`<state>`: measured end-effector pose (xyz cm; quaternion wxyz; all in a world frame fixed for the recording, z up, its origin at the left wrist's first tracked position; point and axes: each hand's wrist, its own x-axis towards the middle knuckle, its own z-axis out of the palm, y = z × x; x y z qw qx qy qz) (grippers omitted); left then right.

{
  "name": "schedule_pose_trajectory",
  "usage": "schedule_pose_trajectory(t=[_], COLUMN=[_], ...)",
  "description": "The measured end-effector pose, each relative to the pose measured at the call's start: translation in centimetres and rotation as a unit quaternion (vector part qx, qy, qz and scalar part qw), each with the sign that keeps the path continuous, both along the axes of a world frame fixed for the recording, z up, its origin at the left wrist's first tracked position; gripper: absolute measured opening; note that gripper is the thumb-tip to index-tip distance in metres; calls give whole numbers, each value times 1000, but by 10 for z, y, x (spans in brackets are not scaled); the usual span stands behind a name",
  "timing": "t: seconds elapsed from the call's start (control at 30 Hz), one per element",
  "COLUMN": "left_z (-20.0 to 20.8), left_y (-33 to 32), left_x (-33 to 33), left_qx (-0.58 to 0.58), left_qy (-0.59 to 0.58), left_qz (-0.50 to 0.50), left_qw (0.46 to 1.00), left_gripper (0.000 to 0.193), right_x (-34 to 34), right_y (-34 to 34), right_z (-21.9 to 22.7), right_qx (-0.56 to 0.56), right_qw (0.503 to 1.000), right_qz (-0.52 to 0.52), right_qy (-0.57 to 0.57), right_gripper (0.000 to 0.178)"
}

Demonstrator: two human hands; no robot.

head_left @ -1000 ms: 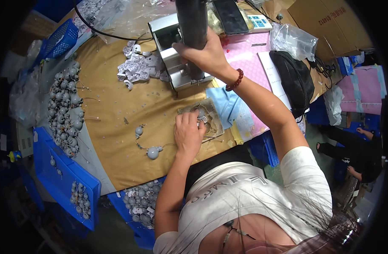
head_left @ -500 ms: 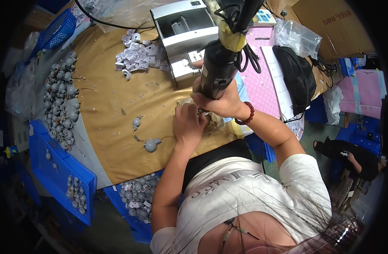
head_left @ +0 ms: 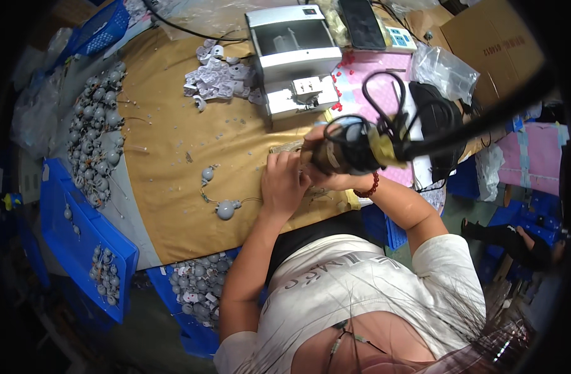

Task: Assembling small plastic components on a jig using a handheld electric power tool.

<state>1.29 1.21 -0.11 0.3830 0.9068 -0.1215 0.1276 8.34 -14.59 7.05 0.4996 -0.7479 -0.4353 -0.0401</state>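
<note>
My right hand (head_left: 329, 179), with a dark red bead bracelet, is wrapped round a black corded power screwdriver (head_left: 344, 153), now tilted with its cord end to the right. Close against it, my left hand (head_left: 284, 186) has its fingers bent and pressed together near the tool's working end. What they hold is hidden. Under both hands lies a worn block (head_left: 286, 148), mostly covered. Left of my left hand, a grey ball-shaped part (head_left: 225, 210) with thin wires rests on the brown table covering (head_left: 173, 212), beside a smaller grey ball (head_left: 207, 174).
Beyond my hands stands a silver machine (head_left: 298, 59) with a dark window; white plastic pieces (head_left: 220, 81) lie left of it. Many grey balls (head_left: 92, 137) cover the left edge, near blue trays (head_left: 126, 262). A black pouch (head_left: 434, 168) and a carton (head_left: 494, 47) are right.
The screwdriver has swung from upright to leaning right, its cord now crossing toward the upper right. My right hand has dropped closer to my left hand, which stays low on the table.
</note>
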Motion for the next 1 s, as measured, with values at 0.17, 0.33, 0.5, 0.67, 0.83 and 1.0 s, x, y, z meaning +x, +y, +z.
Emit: schedule_pose_trajectory(t=[0.17, 0.33, 0.5, 0.67, 0.83, 1.0], left_z=[6, 4, 3, 7, 12, 5], left_y=[-1, -2, -2, -7, -11, -8], left_x=[-4, -5, -5, -4, -4, -11], left_qx=[-6, -6, 0, 6, -5, -30], left_qy=[2, -6, 8, 68, 88, 57], left_qz=[6, 10, 17, 45, 49, 28], left_qw=[1000, 1000, 1000, 997, 995, 998], left_gripper=[50, 46, 46, 42, 41, 41], right_x=[-11, -15, -12, 5, 59, 36], right_y=[-5, -11, -4, -5, -39, -46], right_z=[-8, -25, -12, 7, -18, -34], right_qx=[107, 85, 83, 166, 208, 76], right_qw=[978, 989, 982, 917, 875, 936], right_qz=[85, 78, 74, -164, -316, -334], right_qy=[155, 96, 150, 323, 301, 80], right_gripper=[59, 55, 50, 40, 29, 48])
